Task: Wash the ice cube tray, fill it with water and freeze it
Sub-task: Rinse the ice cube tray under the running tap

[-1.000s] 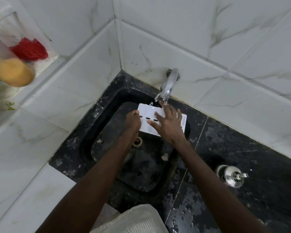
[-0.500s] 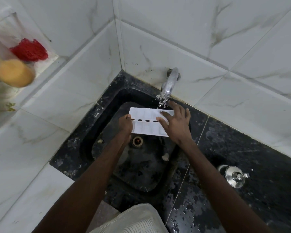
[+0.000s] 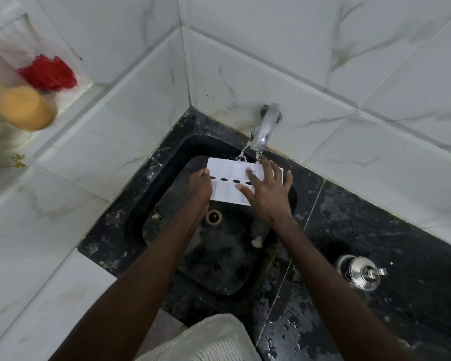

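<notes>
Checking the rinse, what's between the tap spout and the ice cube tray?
Only falling water: the head view shows thin streams dropping from the tap spout onto the far edge of the ice cube tray.

- Over the sink (image 3: 141,204), the right end of the ice cube tray (image 3: 227,178) is hidden beneath the right hand (image 3: 268,196).
- The left hand (image 3: 199,187) hides its own fingers.
- Far left of the sink, a yellow-ended bottle (image 3: 24,110) is blurred and edge-cut.

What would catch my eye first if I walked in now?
A white ice cube tray under the running tap, above the black sink: left hand grips its end, right hand lies spread on top. A red tuft sits on the ledge, upper left.
</notes>
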A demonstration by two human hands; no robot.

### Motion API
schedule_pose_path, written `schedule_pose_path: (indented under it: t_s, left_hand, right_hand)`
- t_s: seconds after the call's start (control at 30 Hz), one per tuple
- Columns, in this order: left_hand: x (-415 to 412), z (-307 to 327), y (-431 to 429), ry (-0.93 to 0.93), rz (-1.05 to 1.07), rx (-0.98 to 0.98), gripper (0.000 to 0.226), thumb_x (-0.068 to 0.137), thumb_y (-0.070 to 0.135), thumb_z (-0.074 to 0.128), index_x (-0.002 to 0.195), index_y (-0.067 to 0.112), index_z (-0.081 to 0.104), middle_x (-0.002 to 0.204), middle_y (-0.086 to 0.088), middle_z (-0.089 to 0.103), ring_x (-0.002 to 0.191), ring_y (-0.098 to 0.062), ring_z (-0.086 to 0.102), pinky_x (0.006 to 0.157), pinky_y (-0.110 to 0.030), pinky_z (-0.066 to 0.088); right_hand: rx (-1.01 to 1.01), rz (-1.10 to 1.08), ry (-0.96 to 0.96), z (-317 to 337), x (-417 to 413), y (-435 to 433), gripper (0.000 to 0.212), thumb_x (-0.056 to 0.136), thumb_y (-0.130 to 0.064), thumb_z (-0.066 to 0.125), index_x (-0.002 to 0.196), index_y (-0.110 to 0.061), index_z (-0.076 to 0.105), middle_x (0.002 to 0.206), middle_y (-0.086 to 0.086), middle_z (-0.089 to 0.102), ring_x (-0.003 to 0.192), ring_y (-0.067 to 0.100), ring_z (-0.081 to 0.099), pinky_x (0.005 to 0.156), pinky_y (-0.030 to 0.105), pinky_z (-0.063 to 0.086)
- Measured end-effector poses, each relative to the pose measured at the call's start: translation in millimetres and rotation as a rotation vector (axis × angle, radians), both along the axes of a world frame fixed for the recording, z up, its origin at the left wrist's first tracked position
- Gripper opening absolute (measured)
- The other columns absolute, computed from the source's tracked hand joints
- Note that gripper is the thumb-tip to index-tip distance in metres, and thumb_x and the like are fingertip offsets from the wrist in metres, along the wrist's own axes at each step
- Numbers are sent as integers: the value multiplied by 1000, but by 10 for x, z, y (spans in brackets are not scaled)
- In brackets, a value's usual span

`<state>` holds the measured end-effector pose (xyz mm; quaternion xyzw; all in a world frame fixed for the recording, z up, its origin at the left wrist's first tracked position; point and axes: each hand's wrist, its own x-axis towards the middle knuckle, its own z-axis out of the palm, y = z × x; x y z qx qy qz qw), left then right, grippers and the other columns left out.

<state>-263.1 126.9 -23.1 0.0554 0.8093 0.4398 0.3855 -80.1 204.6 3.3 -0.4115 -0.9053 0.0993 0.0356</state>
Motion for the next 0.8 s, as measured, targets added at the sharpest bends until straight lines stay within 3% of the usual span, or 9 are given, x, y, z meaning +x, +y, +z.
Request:
schedule_pose_path:
  t_s: [0.13,0.2,0.3,0.37,0.47,0.53,0.6,0.7,0.8]
  left_hand:
    - [-106,-10,-94,33,-1,-39,39,111,29,43,130,6,67,128,-17,69,111,-34,68,100,-48,56]
    - [-112,-57,-143,-8,32,-4,37,111,27,44,129,4,67,124,-13,70,96,-27,69,83,-39,59]
    - [-16,-58,-154,-127,133,76,32,110,28,50,114,4,70,91,-6,70,57,-9,65,43,-19,47]
    - [16,-59,-209,-284,289,158,27,106,30,58,97,8,70,76,-2,70,47,-7,67,40,-18,48]
    - [55,-94,-380,-545,451,292,26,100,36,67,96,11,71,88,-8,77,73,-20,75,67,-36,62]
    - [162,-138,-477,-624,519,355,31,96,34,73,111,7,71,104,-13,77,89,-26,74,88,-47,61]
    - [302,-127,-533,-652,615,405,42,94,26,76,128,4,67,120,-16,74,104,-30,72,99,-53,57]
    - [367,-77,-538,-639,719,462,49,96,12,72,142,3,57,134,-20,67,122,-36,67,93,-55,58]
    - [272,-35,-496,-633,752,450,47,96,4,70,141,3,56,131,-21,69,103,-33,72,73,-51,61]
  right_hand:
    - [-82,140,67,28,84,44,58,101,-72,33,120,-37,74,166,3,28,156,26,17,122,67,9]
    - [-80,90,77,58,142,98,46,103,-67,35,123,-44,71,166,3,27,155,29,18,122,67,14]
    - [-179,-2,45,100,55,67,51,102,-67,41,136,-39,65,169,4,19,154,32,16,119,64,23]
    - [-282,0,75,109,-10,8,56,101,-67,45,137,-31,66,169,5,20,154,31,18,120,60,29]
    - [-372,-2,130,90,-32,-61,55,101,-61,52,139,-24,65,168,10,26,155,30,18,125,55,28]
    - [-392,-8,149,68,-73,-112,56,101,-58,55,142,-20,62,167,12,28,156,29,19,126,51,27]
    - [-422,-17,140,45,-139,-176,61,101,-57,55,146,-16,57,168,8,26,156,27,21,127,47,28]
    - [-442,0,120,-24,-135,-233,56,101,-56,56,138,-15,64,169,4,23,155,25,25,126,45,32]
    - [-374,13,98,-13,-46,-164,49,102,-57,54,133,-24,69,169,3,22,154,25,22,119,48,39]
